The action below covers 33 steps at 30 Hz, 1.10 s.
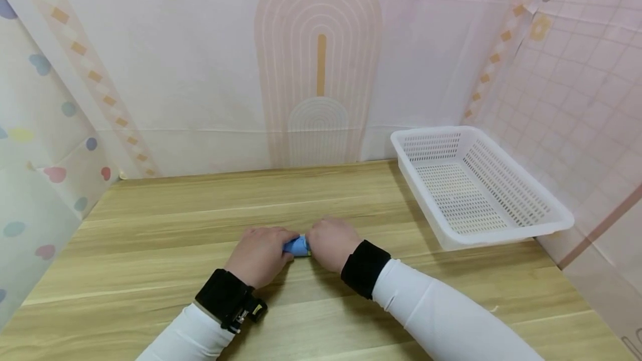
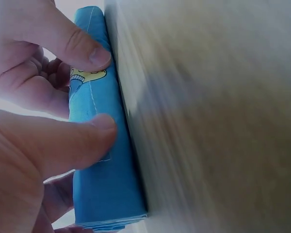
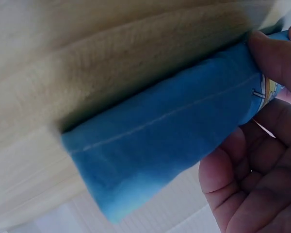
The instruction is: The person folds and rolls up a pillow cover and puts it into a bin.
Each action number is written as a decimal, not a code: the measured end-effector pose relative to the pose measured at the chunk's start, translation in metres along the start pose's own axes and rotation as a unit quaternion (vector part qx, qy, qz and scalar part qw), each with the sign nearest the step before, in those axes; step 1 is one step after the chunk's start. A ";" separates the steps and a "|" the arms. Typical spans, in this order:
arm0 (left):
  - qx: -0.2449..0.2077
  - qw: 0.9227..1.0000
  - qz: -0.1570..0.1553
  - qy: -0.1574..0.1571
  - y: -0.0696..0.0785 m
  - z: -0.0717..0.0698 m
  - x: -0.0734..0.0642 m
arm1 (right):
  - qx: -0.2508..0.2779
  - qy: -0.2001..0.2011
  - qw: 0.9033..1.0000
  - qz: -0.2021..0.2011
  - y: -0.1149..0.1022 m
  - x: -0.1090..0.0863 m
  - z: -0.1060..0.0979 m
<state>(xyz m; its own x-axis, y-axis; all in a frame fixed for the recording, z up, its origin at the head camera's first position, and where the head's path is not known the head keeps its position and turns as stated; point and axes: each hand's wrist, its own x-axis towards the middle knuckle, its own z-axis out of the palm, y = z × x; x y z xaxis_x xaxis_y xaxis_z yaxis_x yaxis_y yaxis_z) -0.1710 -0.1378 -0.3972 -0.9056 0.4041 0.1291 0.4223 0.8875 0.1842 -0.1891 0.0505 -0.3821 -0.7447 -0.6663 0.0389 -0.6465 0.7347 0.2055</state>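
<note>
A blue cloth (image 1: pixel 298 246), folded into a tight roll, lies low over the wooden table between both hands. Pale stitching and a yellow cartoon print show on it in the left wrist view. My left hand (image 1: pixel 263 254) grips one part, its thumb pressed on the near face and its fingers behind. Farther along the same blue cloth (image 2: pixel 98 194), my right hand (image 1: pixel 333 243) pinches it between thumb and curled fingers. In the right wrist view one end of the roll sticks out well past the right hand (image 3: pixel 262 165). Most fingertips behind the cloth are hidden.
A white perforated plastic basket (image 1: pixel 481 188) stands at the table's right side, beside the wall. The wood-grain table (image 1: pixel 165 222) meets a patterned curtain-like backdrop (image 1: pixel 190 71) at its far edge. Black straps with cameras are on both wrists.
</note>
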 end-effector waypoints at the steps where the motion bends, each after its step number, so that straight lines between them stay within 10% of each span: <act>1: 0.000 1.000 -0.001 -0.002 0.000 0.000 0.000 | -0.006 -0.001 1.000 0.000 0.000 0.001 0.001; 33: -0.001 0.995 -0.103 -0.013 -0.040 -0.019 -0.008 | 0.000 -0.005 1.000 0.011 0.005 -0.005 0.004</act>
<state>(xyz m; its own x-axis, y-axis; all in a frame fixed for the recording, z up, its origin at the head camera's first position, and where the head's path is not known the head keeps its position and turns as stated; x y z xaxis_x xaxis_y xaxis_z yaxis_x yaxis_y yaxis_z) -0.1804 -0.1808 -0.3870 -0.9738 0.2183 0.0638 0.2269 0.9518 0.2063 -0.1889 0.0577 -0.3849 -0.7600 -0.6491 0.0332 -0.6306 0.7488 0.2041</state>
